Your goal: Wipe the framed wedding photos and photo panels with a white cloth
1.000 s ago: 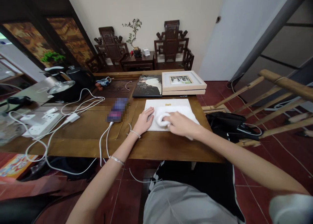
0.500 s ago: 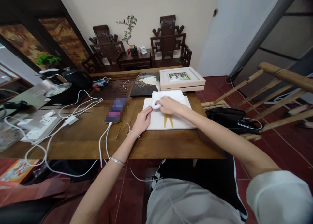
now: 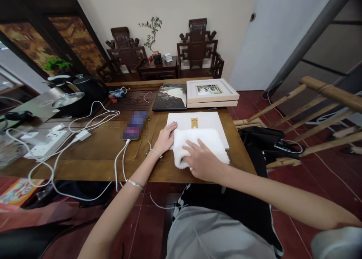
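Wooden table (image 3: 98, 153), near-right part: white towel (image 3: 210, 137), thick, fluffy, folded into a pad, covers the near half of a flat white panel (image 3: 207, 118) with a small gold mark (image 3: 194, 122). Right hand (image 3: 200, 161) spread flat on towel, no grip. Left hand (image 3: 165, 138) open, flat on panel's left edge.

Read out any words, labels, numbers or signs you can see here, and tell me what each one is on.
Nothing here can be read as text.
The board: a small gold mark, too small to read as letters.
The phone: screen blurred.
The framed photo: a picture only, no legible writing.
The boxes on the far side table: too small to read.
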The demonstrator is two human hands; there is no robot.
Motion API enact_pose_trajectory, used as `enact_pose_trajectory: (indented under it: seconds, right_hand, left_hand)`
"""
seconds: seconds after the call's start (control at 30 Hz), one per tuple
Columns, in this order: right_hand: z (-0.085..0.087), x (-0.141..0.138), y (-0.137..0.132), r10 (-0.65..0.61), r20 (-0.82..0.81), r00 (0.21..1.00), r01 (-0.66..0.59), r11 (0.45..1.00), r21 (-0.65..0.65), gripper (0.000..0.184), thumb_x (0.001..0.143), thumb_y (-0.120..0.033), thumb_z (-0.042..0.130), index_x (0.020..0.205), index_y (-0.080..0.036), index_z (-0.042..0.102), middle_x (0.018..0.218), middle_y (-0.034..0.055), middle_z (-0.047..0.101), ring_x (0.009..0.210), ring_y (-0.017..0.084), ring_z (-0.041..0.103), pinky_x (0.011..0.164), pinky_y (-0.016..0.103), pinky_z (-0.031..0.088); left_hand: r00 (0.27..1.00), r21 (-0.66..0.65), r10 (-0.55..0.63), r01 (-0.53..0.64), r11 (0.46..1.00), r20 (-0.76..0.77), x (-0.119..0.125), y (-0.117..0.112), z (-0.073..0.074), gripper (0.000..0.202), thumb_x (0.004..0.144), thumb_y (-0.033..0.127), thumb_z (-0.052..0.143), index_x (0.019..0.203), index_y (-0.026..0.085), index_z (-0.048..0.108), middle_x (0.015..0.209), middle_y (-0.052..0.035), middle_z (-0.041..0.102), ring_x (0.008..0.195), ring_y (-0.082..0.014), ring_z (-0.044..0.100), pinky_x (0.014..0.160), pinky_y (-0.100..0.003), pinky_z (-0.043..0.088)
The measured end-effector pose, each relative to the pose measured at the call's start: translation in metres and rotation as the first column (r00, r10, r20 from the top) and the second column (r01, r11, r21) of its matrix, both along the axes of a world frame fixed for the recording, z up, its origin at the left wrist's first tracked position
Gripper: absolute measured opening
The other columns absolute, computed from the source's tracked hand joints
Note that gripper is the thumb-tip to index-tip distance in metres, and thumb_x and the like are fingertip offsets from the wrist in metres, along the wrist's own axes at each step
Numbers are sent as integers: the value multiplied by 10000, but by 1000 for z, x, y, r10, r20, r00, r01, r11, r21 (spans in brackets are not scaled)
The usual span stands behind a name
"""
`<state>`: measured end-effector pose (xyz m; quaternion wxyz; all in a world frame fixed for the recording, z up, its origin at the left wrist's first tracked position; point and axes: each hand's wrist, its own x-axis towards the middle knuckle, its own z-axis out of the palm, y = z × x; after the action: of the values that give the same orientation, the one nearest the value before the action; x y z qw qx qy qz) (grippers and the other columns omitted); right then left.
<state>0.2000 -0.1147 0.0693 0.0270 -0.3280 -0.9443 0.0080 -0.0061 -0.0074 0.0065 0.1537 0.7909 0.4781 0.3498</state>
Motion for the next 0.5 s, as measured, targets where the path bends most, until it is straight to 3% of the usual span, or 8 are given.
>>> enact_pose_trajectory:
  seconds: [0.13,0.3,0.4,0.5]
  right_hand:
    - [15,0,34,-135,-10,991,134,988,-71,426,853,-102,499,1255,-146,631,1353,217,587,1368,355,431,1086,578,315]
    - [28,-6,85,-248,34,968,250,967,-54,453,850,-62,456,1269,-149,605,1242,215,623,1185,345,555,961,564,413]
    - [26,-16,111,-308,44,950,310,948,-66,522,841,-8,423,1318,-159,572,1298,211,598,1250,367,502,946,644,421]
    - [18,-34,121,-348,58,936,351,934,-64,546,853,-2,418,1352,-170,560,1438,197,515,1375,417,371,982,756,346]
  left_hand:
    - [1000,-14,12,-12,1000,2,1,1,-2,417,887,175,461,1245,182,674,1389,-91,615,1358,-263,517,1181,-496,361]
    - [1000,-2,1,-1,1000,2,2,-2,2,401,915,204,452,1252,186,670,1389,-92,618,1351,-262,525,1178,-477,364]
    - [995,62,27,-33,997,98,3,-6,8,415,984,297,397,1289,159,641,1398,-115,608,1333,-243,544,1173,-443,372]
    - [970,103,19,-46,994,241,4,-8,14,500,1021,443,354,1363,157,580,1463,-124,547,1385,-232,485,1194,-430,332]
